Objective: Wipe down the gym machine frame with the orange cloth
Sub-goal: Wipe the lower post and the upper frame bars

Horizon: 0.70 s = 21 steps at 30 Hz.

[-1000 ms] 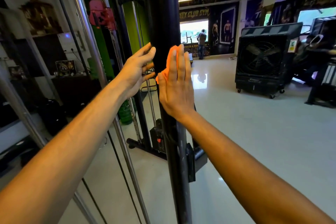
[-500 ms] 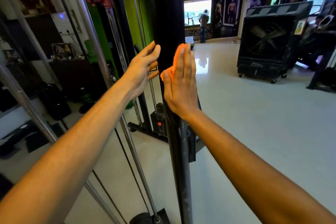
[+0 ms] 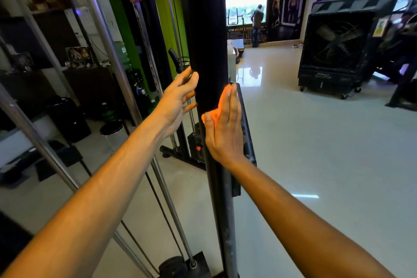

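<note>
Nearest the camera, two bare forearms are stretched forward, one either side of the black upright post (image 3: pixel 208 29) of the gym machine frame. The right hand (image 3: pixel 224 128) is laid flat against the post's right face, fingers straight and held together, pointing up. The orange cloth (image 3: pixel 220 102) is trapped between that palm and the post; only a bright strip of it is seen, peeking out past the thumb and along the inner edge of the fingers. The cloth is pressed, not pinched. A black bracket (image 3: pixel 244 124) on the post is seen just behind the right hand.

On the other side, the left hand (image 3: pixel 178 99) is set against the post's left edge, fingers loosely extended and slightly spread, fingertips touching the black surface. Nothing is held in it, and the cloth is not touched by it.

To the left, slanted chrome guide rods (image 3: pixel 106 52) and thin cables are seen. Farther off, a large black wheeled fan unit (image 3: pixel 334 56) is parked on the glossy pale floor (image 3: pixel 316 153). At the far wall, a standing person (image 3: pixel 257 22) is seen by a bright window.
</note>
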Motion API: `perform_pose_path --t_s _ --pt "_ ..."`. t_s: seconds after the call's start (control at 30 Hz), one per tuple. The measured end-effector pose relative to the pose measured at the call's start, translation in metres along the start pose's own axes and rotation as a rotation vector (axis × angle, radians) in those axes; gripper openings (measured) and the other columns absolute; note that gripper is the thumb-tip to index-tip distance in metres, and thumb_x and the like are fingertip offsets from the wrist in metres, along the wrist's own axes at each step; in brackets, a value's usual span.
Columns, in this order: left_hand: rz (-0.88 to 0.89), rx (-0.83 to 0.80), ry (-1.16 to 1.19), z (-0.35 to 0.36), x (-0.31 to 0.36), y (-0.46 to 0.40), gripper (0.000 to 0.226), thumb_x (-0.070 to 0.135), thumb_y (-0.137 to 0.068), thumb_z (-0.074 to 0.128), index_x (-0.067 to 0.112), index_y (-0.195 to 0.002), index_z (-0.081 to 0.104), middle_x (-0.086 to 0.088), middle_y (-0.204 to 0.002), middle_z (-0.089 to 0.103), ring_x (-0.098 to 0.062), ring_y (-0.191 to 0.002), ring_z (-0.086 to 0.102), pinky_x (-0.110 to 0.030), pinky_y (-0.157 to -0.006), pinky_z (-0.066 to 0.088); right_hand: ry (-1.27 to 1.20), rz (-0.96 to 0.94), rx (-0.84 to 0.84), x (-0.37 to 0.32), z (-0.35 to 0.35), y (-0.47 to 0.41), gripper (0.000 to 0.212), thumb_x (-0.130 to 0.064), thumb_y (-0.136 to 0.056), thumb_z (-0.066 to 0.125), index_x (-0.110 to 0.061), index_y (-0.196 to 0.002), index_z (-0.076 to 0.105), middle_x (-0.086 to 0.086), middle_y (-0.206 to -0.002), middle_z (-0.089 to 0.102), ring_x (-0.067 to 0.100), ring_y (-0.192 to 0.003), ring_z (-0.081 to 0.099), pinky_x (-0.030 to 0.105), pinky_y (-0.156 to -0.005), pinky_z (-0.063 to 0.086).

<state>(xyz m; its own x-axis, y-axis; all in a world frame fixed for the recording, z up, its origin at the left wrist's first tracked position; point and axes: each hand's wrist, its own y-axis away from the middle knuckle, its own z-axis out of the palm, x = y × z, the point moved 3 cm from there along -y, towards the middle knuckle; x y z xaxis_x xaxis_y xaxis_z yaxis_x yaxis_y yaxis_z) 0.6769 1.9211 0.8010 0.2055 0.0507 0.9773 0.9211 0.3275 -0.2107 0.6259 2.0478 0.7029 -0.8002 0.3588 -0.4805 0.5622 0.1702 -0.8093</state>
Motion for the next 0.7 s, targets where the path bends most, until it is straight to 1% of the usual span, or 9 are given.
perform_pose_path --t_s 0.1,0.17,0.27,0.33,0.4,0.5,0.57,0.63,0.7 --pt "-0.013 0.001 0.031 0.0 -0.004 -0.002 0.068 0.044 -0.105 0.067 0.035 -0.165 0.036 0.013 -0.16 0.049 -0.022 -0.153 0.043 -0.046 -0.125 0.038 -0.002 -0.058 0.085 -0.017 -0.007 -0.029 0.078 -0.026 -0.113 0.058 0.005 -0.169 0.014 0.019 -0.18 -0.001 0.034 -0.169 0.003 0.029 -0.134 -0.001" --pt "-0.008 0.01 0.04 0.002 -0.009 -0.002 0.068 0.044 -0.106 0.065 0.035 -0.166 0.035 0.011 -0.166 0.044 -0.024 -0.157 0.037 -0.042 -0.124 0.04 0.018 -0.094 0.114 -0.015 -0.005 -0.025 0.079 -0.027 -0.114 0.058 0.004 -0.169 0.012 0.02 -0.18 0.0 0.038 -0.168 0.005 0.038 -0.137 0.004" --pt "-0.021 0.042 0.023 0.009 -0.019 0.005 0.065 0.044 -0.108 0.061 0.036 -0.167 0.033 0.011 -0.165 0.043 -0.007 -0.143 0.045 -0.029 -0.102 0.047 0.059 -0.092 0.054 0.013 0.011 0.029 0.084 -0.032 -0.113 0.059 -0.004 -0.169 0.003 0.016 -0.18 -0.001 0.04 -0.168 0.006 0.055 -0.135 0.02" --pt "-0.019 0.073 0.012 0.013 -0.029 0.011 0.064 0.043 -0.108 0.06 0.036 -0.166 0.034 0.01 -0.165 0.044 -0.003 -0.137 0.046 -0.028 -0.097 0.046 0.062 -0.012 -0.051 0.036 0.022 0.077 0.092 -0.036 -0.113 0.059 -0.012 -0.171 -0.007 0.015 -0.181 -0.007 0.038 -0.168 0.002 0.061 -0.13 0.027" --pt "-0.024 0.084 0.011 0.015 -0.039 0.017 0.061 0.042 -0.108 0.063 0.035 -0.164 0.04 0.001 -0.165 0.044 -0.012 -0.144 0.045 -0.032 -0.107 0.044 0.036 0.037 -0.117 0.05 0.027 0.099 0.097 -0.038 -0.113 0.059 -0.016 -0.171 -0.015 0.012 -0.182 -0.012 0.035 -0.169 -0.002 0.063 -0.128 0.03" --pt "-0.047 0.061 0.035 0.013 -0.055 0.022 0.072 0.051 -0.1 0.073 0.033 -0.163 0.043 -0.007 -0.168 0.04 -0.027 -0.156 0.039 -0.048 -0.127 0.034 -0.072 0.049 -0.111 0.041 0.022 0.075 0.091 -0.034 -0.113 0.059 -0.002 -0.171 -0.004 0.017 -0.181 -0.011 0.032 -0.169 -0.005 0.059 -0.134 0.022" --pt "-0.053 0.053 0.062 0.013 -0.064 0.023 0.078 0.053 -0.098 0.074 0.031 -0.165 0.04 -0.009 -0.17 0.031 -0.032 -0.16 0.029 -0.054 -0.13 0.028 -0.128 0.04 -0.062 0.028 0.014 0.047 0.085 -0.029 -0.113 0.06 0.005 -0.169 0.006 0.02 -0.181 -0.006 0.033 -0.169 -0.002 0.052 -0.136 0.015" --pt "-0.06 0.08 0.061 0.014 -0.071 0.023 0.074 0.05 -0.102 0.07 0.029 -0.166 0.038 -0.01 -0.171 0.023 -0.034 -0.161 0.021 -0.051 -0.129 0.029 -0.138 0.015 -0.019 0.022 0.012 0.031 0.082 -0.026 -0.112 0.061 0.006 -0.169 0.01 0.02 -0.18 -0.003 0.035 -0.169 0.002 0.053 -0.136 0.015" --pt "-0.061 0.097 0.048 0.015 -0.078 0.026 0.076 0.052 -0.101 0.07 0.029 -0.166 0.038 -0.009 -0.172 0.028 -0.034 -0.161 0.025 -0.051 -0.13 0.03 -0.114 -0.012 -0.008 0.027 0.014 0.035 0.083 -0.028 -0.113 0.061 0.005 -0.169 0.01 0.017 -0.18 -0.005 0.036 -0.169 0.003 0.052 -0.136 0.015"
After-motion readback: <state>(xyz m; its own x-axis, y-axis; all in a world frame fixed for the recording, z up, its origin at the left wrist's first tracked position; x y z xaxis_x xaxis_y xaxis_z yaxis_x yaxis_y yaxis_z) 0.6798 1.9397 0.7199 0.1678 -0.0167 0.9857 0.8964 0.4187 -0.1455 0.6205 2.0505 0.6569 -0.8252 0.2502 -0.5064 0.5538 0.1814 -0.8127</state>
